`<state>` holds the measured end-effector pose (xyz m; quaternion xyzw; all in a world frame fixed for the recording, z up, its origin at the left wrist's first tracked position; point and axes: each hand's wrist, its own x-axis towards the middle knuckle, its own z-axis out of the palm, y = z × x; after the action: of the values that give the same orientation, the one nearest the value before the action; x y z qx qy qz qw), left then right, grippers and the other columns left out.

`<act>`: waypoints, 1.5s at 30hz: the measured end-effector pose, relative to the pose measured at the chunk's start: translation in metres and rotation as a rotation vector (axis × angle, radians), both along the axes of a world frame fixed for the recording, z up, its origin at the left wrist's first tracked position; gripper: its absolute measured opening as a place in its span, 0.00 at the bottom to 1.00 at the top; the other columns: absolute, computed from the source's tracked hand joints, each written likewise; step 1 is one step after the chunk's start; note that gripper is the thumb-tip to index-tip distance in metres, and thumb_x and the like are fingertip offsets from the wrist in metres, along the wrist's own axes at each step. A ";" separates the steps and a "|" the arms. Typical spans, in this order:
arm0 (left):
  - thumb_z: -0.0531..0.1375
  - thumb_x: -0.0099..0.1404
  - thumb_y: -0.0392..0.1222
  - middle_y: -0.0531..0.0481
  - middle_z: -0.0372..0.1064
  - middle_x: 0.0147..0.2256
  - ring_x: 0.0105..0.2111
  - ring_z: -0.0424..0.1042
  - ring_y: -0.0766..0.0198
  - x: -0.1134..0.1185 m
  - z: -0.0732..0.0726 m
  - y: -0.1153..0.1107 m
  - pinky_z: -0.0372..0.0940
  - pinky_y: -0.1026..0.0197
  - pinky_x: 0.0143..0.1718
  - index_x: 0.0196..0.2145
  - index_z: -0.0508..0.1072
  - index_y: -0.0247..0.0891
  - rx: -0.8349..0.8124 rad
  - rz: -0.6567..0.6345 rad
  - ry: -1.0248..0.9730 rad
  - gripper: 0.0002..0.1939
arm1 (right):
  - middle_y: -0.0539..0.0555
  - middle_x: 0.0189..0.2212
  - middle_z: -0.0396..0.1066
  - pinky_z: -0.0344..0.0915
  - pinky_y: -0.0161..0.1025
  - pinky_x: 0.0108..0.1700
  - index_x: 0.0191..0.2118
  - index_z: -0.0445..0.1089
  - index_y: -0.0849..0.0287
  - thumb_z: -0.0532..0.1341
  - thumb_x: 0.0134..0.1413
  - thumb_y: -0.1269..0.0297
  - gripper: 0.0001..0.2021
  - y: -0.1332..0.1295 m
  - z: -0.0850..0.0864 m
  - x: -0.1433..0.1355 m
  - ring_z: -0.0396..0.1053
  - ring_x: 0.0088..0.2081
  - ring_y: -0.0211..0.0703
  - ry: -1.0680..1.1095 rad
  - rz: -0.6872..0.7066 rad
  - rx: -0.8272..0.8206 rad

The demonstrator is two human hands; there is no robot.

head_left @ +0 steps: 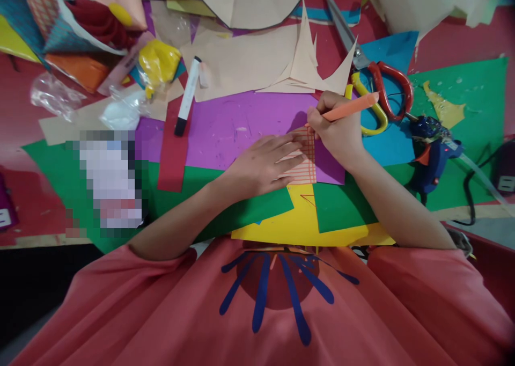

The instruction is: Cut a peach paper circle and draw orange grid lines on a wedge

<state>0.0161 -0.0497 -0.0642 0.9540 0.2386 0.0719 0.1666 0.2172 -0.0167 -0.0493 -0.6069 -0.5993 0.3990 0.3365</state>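
Note:
My left hand [267,162] lies flat with fingers spread over a small pale piece of paper [300,175] that bears an orange grid of lines. In my right hand [337,132] is an orange marker [352,107], its tip down at the paper's upper right corner. Grid lines cross closely along the right edge; on the left part mostly horizontal lines show, partly hidden by my left fingers. Beneath lies a purple sheet [229,114], with green paper [241,197] and yellow paper [277,232] nearer my body.
Scissors [378,95] with red and yellow handles lie beyond my right hand. A blue glue gun [436,165] with a cord rests at the right. A white marker [188,95] lies on a red strip [172,151]. Cream paper scraps [241,60] and wrapped clay-like packets [159,63] fill the back.

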 end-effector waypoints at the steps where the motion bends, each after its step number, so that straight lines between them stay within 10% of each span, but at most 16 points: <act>1: 0.51 0.73 0.46 0.38 0.62 0.61 0.64 0.57 0.49 0.000 0.000 0.000 0.58 0.46 0.60 0.60 0.64 0.37 0.011 0.000 -0.003 0.21 | 0.49 0.16 0.57 0.56 0.43 0.28 0.18 0.51 0.51 0.64 0.52 0.56 0.21 0.000 0.000 0.000 0.61 0.26 0.47 0.002 -0.002 -0.005; 45: 0.53 0.72 0.44 0.36 0.60 0.62 0.63 0.59 0.47 0.001 0.000 -0.003 0.56 0.41 0.62 0.60 0.65 0.37 -0.003 0.097 -0.034 0.22 | 0.46 0.16 0.52 0.53 0.42 0.27 0.17 0.49 0.52 0.64 0.52 0.61 0.22 -0.002 0.001 -0.003 0.52 0.21 0.40 0.026 0.005 0.068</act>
<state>0.0172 -0.0527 -0.0641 0.9397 0.2819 0.0955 0.1683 0.2145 -0.0192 -0.0486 -0.5885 -0.6094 0.3872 0.3638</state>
